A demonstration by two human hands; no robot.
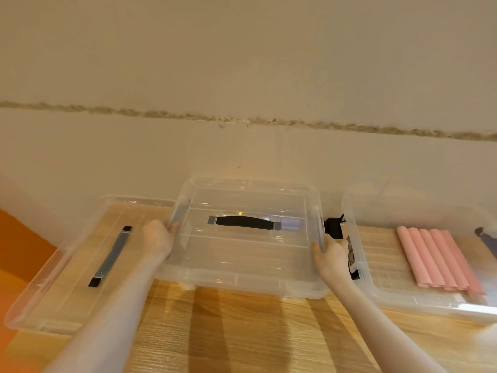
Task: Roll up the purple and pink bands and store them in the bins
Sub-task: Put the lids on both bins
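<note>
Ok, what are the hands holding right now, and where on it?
Both hands hold the clear lid with the black handle: the left hand grips its left edge, the right hand its right edge, lifted above the wooden table.

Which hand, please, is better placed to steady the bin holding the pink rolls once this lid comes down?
Right, probably: the right hand grips the lid edge beside the bin; the left hand holds the far edge.
</note>
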